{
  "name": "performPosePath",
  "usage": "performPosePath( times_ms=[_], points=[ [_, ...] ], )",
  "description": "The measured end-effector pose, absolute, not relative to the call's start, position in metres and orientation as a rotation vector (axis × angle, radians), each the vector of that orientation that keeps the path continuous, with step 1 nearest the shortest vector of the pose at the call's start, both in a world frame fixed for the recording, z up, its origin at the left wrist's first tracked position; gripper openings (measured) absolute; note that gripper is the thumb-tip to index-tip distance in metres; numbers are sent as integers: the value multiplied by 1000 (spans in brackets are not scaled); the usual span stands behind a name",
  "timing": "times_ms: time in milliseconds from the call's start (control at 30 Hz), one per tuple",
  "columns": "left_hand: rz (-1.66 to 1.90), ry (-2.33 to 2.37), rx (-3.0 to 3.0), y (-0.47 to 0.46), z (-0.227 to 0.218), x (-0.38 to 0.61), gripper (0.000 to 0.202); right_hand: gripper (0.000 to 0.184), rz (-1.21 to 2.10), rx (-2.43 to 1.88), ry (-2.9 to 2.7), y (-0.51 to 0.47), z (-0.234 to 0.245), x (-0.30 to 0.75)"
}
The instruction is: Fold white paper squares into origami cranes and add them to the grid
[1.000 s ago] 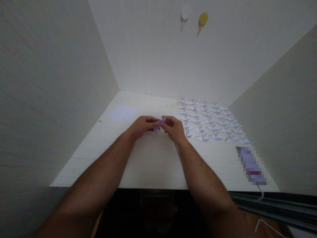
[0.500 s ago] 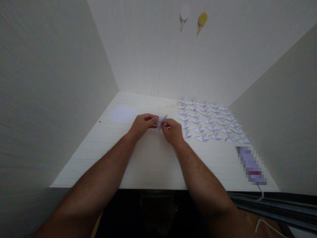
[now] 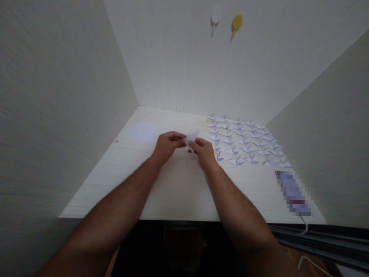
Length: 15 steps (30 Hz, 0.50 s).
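Observation:
A small folded white paper (image 3: 191, 137) with a pointed tip is held up over the middle of the table. My left hand (image 3: 169, 145) pinches its left side between thumb and fingers. From the right, my right hand (image 3: 204, 151) grips it with the thumb laid on its face. Part of the paper is hidden behind the fingers. Rows of folded paper cranes (image 3: 243, 140) stand on the table just right of my right hand. A pile of white paper (image 3: 143, 132) lies to the left of my left hand.
The white table (image 3: 178, 188) is enclosed by walls on three sides. A blurred-out phone-like object (image 3: 293, 193) with a white cable (image 3: 304, 225) lies at the front right. A small orange speck (image 3: 117, 141) is at the left edge. White (image 3: 215, 17) and yellow (image 3: 237, 23) hooks hang on the back wall.
The folded paper has turned so a broader flat face shows, its tip pointing up and right. My right thumb has shifted onto that face, and my right hand has moved slightly right.

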<state>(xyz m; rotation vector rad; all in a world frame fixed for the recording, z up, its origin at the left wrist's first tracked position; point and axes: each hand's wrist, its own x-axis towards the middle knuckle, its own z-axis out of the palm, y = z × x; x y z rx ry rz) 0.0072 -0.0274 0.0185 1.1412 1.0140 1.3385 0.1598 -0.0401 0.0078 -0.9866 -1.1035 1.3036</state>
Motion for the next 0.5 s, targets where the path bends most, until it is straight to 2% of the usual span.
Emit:
performPosePath(
  times_ms=[167, 367, 500],
  points=[
    [1364, 996, 1154, -28, 18, 9, 28, 17, 1346, -953, -1042, -39, 7, 157],
    [1359, 994, 1335, -29, 14, 11, 29, 27, 1380, -960, -1031, -41, 11, 157],
    [1381, 1033, 1389, -29, 13, 11, 25, 28, 1399, -964, -1040, -42, 12, 157]
  ],
)
